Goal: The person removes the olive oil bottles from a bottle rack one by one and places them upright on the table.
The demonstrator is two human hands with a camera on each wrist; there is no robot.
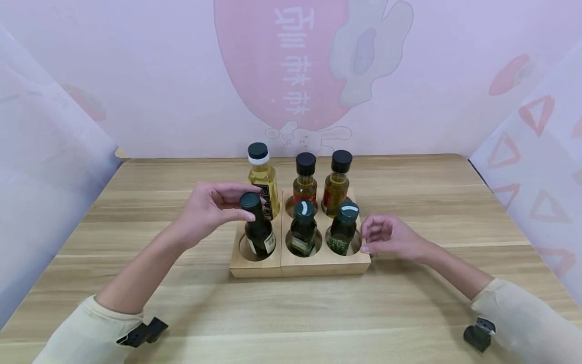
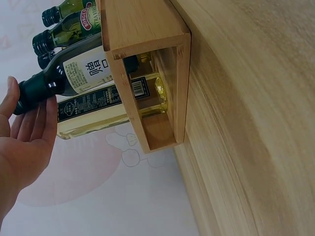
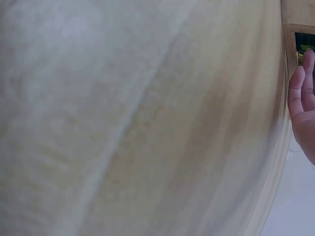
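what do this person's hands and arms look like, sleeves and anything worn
The left hand and right hand are bare, with no gloves or rings showing. The left sleeve and right sleeve are plain cream, leaving part of each forearm uncovered. A small, angular black device sits at the left cuff and another at the right; no cables show.

Soft light is brightening the table [image 1: 318, 313]; faint shadows are flanking the wooden rack [image 1: 258, 272]; in the right-wrist view, blur is lying left of it.

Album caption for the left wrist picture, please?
Left hand holding a dark glass bottle by its cap, partway in a wooden rack.
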